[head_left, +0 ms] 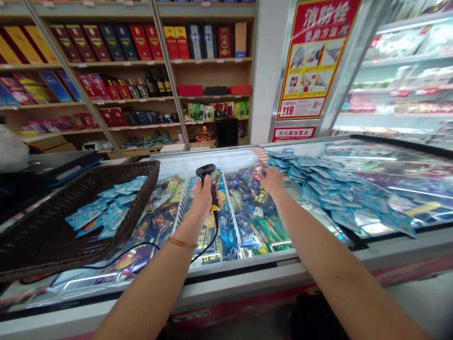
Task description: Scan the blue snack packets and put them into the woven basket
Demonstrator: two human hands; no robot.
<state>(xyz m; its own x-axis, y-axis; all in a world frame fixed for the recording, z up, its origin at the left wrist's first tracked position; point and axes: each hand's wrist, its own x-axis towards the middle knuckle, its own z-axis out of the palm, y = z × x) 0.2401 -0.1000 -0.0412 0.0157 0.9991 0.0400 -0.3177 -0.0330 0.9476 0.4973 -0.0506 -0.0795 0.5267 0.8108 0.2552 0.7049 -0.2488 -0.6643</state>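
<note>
My left hand [201,198] is wrapped round the handle of a black barcode scanner [206,170] with a yellow trim at its base. A black cable [214,240] runs from it to the left. The scanner is above the open middle section of a chest freezer filled with bagged frozen goods [262,196]. My right hand [273,180] is closed beside the left end of a pile of light-blue packets [329,184]. A small dark spot shows at its fingertips, but what it holds, if anything, is unclear. The pile lies on the freezer's glass lid.
A brown wicker basket [31,245] with several blue packets [115,205] stands on the freezer's left. The freezer's white front edge [240,276] runs below my arms. Behind are shelves of boxes [208,42], a dark screen [227,132] and a red-yellow poster [314,56].
</note>
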